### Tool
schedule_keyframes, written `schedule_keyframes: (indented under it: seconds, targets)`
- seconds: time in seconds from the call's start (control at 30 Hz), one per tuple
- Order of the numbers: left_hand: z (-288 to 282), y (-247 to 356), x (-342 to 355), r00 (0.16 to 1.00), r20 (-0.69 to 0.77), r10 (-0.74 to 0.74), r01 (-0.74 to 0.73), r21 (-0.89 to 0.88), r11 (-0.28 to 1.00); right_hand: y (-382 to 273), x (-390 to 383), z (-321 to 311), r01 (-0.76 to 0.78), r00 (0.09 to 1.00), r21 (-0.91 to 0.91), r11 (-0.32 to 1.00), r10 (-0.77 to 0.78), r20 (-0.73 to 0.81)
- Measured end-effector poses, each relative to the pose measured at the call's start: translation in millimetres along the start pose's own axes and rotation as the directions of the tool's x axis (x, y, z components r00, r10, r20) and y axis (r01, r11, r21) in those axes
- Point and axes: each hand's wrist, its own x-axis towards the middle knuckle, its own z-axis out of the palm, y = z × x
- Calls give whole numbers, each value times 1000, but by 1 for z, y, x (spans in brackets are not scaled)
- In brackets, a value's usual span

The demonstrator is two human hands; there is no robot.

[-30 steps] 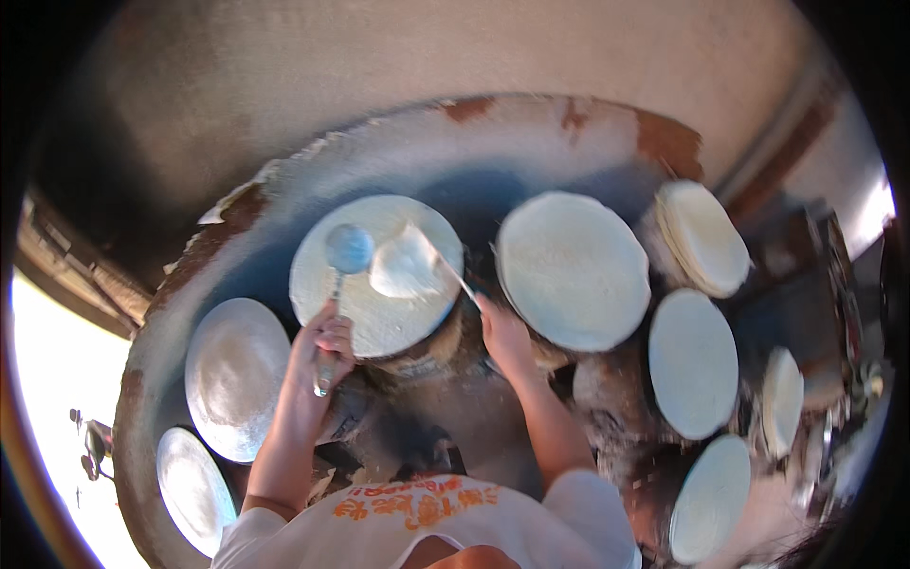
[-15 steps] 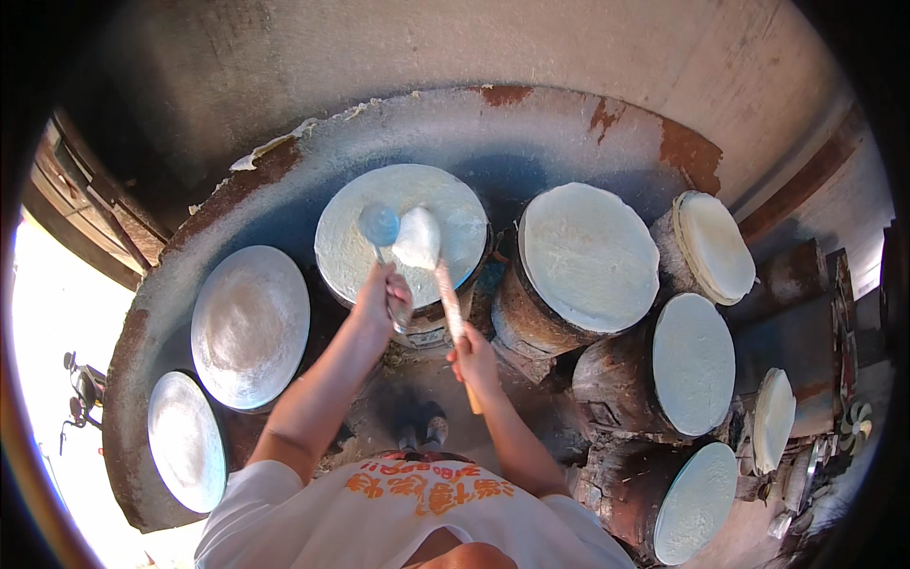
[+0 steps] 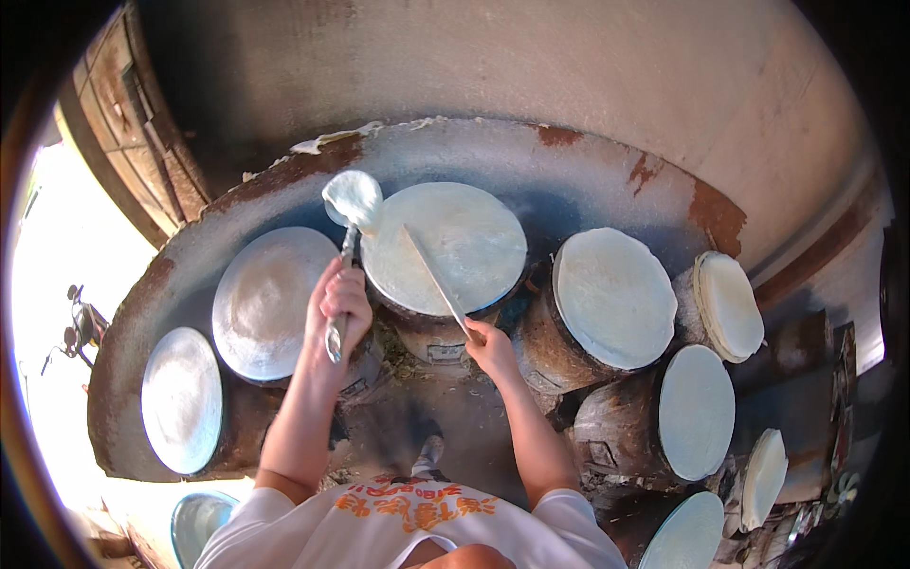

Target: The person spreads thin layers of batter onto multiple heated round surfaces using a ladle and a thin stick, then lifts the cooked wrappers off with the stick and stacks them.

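"Where is the griddle?"

"Make the person the clock's centre. The round griddle (image 3: 474, 242) is at 12 o'clock, pale white on top, over a rusty drum (image 3: 422, 334)."

"The left hand?"

"The left hand (image 3: 341, 305) is wrapped around the handle of a ladle (image 3: 353, 201). The ladle's bowl, smeared white, overlaps the griddle's own 10 o'clock edge; I cannot tell whether they touch."

"And the right?"

"The right hand (image 3: 491, 349) pinches one end of a thin stick (image 3: 435, 274), just outside the griddle's 5 o'clock edge. The stick slants across the top, its tip toward 10 o'clock from the middle."

"What's around?"

"A speckled disc (image 3: 273, 303) at 11 o'clock, a white disc (image 3: 614, 299) at 1, and a stack (image 3: 730, 306) of pale rounds at 2."
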Motion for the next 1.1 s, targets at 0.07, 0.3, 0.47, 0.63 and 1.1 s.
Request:
schedule_keyframes:
  seconds: [0.07,0.3,0.47,0.63,1.1]
  targets:
    - [15,29,-15,1000,-4,26,-26,47,999,-35,1,-11,-14,997,-196,980,-1,-75]
    - [-12,130,-55,969,-239,70,-41,124,991,-11,-45,55,-85,996,-35,996,84,-36]
    - [-23,163,-62,952,-307,13,33,146,989,10,-10,42,34,972,-20,999,-38,-230]
    - [-39,176,-64,886,-392,247,-66,422,904,-44,-7,127,-53,994,240,969,27,108]
    - [-17,209,-69,693,-172,700,120,985,123,-98,12,221,400,899,-178,899,-422,-113]
